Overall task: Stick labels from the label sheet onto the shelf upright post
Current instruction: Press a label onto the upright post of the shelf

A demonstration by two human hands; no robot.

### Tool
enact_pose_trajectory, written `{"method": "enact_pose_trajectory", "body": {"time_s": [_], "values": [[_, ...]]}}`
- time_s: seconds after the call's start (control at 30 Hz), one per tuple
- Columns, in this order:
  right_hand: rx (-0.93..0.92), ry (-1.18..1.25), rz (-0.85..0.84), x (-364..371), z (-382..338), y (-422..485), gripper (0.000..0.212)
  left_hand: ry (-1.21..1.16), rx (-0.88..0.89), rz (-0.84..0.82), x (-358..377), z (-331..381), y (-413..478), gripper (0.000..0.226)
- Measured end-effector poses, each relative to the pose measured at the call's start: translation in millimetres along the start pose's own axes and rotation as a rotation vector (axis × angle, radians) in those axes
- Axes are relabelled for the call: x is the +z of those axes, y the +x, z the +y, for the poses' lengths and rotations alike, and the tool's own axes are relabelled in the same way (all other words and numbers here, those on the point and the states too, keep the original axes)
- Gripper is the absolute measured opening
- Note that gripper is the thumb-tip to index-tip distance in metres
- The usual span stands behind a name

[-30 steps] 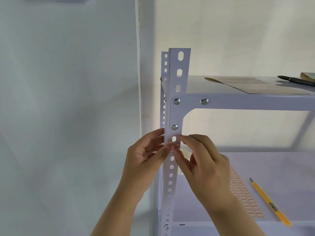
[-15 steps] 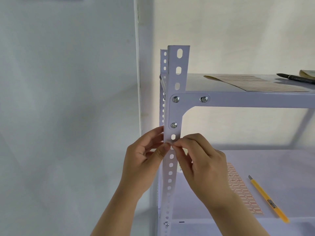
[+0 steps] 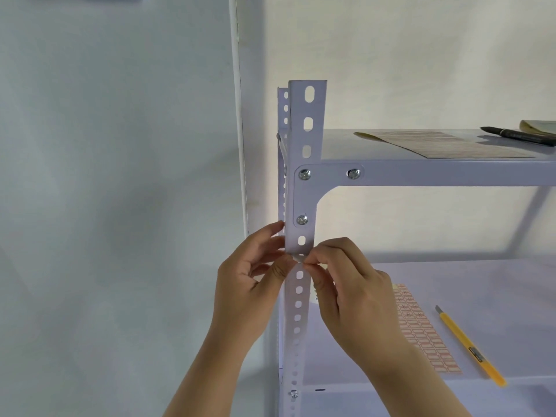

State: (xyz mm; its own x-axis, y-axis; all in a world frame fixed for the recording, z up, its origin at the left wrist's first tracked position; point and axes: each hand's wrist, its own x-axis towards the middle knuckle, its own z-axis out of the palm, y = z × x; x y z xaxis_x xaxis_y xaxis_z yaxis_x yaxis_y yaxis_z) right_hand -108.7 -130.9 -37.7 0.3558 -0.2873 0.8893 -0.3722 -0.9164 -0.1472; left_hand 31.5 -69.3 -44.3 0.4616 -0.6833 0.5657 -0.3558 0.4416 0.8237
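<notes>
centrally, both hands meet at the front face of the shelf upright post [image 3: 301, 206], just below the corner bracket. the left hand [image 3: 249, 284] and right hand [image 3: 352, 281] pinch a small label [image 3: 300, 259] against it, fingertips narrow. open wall lies left of the post. the label sheet [image 3: 421, 329] rests on the lower shelf [image 3: 496, 284], beside a yellow utility knife [image 3: 469, 346]. 1 more sheet and a black pen [image 3: 517, 136] lie on the upper shelf.

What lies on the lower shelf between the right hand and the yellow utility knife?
In the head view, the label sheet lies flat between the right hand and the yellow utility knife.
</notes>
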Motion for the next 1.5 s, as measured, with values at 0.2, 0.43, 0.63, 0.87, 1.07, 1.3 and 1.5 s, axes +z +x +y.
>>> {"method": "enact_pose_trajectory", "body": {"time_s": [0.2, 0.43, 0.63, 0.87, 1.07, 1.3, 1.5], "values": [[0.058, 0.089, -0.023, -3, -7, -6, 0.028, 0.3, 0.253, 0.127, -3, 4, -7, 0.034], [0.254, 0.268, -0.057, -19, -15, -6, 0.007, 0.443, 0.448, 0.052, -13, 20, -11, 0.018], [0.359, 0.395, -0.092, -39, -19, 1, 0.012, 0.215, 0.225, 0.01, -6, 32, -16, 0.008], [0.6, 0.61, -0.097, -52, -18, 6, 0.018, -0.12, -0.07, 0.031, 14, 42, -22, 0.021], [0.681, 0.683, -0.103, -54, -18, 9, 0.017, -0.025, 0.019, 0.015, 21, 42, -22, 0.021], [0.716, 0.725, -0.04, -54, -17, 11, 0.022, 0.05, 0.036, 0.001, 23, 44, -21, 0.026], [0.667, 0.7, -0.092, -55, -12, 10, 0.022, 0.021, 0.0, 0.006, 22, 44, -22, 0.03]]}}
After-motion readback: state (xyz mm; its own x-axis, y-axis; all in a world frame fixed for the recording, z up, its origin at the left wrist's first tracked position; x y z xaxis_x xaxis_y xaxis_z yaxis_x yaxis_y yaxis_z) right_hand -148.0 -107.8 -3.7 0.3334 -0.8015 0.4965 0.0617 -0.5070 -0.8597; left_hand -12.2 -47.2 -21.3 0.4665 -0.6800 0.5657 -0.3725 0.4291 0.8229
